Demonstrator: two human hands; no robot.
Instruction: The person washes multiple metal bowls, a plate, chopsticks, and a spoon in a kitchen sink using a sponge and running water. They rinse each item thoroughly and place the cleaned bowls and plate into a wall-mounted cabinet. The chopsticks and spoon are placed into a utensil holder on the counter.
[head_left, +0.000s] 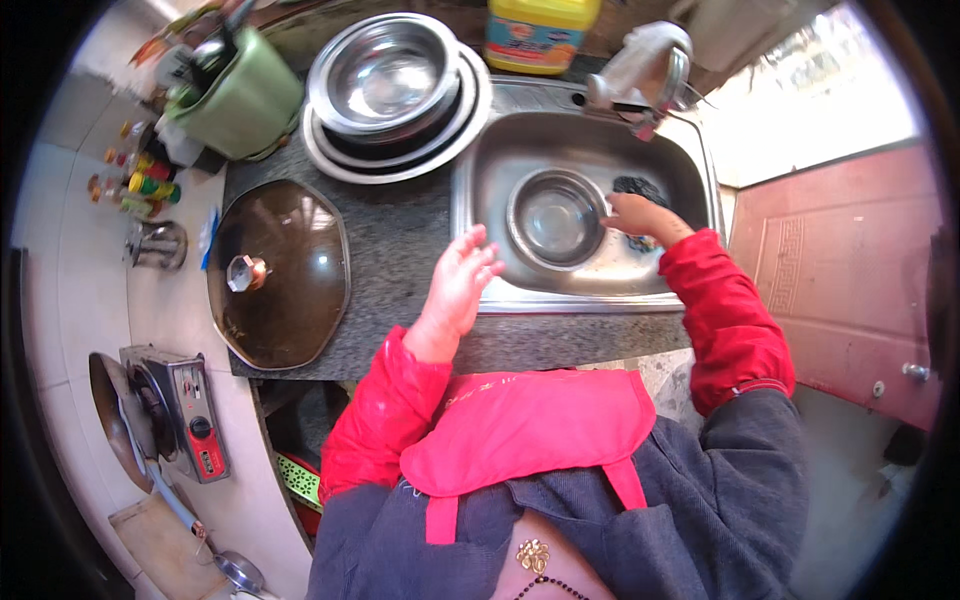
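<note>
A round stainless steel bowl (559, 217) sits in the steel sink basin (487, 176). At its right rim is my right hand (637, 216), the fingertips at or very near the edge; whether they grip it cannot be told. My left hand (459, 281) is raised over the sink's left front edge, fingers apart, holding nothing. A dark scouring pad (639, 187) lies in the basin behind my right hand, with something small and multicoloured (643, 243) in front of it. Nested metal basins (382, 82) stand on the counter, left of the sink.
A large brown glass lid (289, 300) lies on the granite counter (394, 255). The faucet (637, 101) stands at the sink's back right, beyond a yellow jug (541, 34). A green utensil holder (244, 101), condiment bottles (154, 187) and a portable gas stove (180, 412) are at left.
</note>
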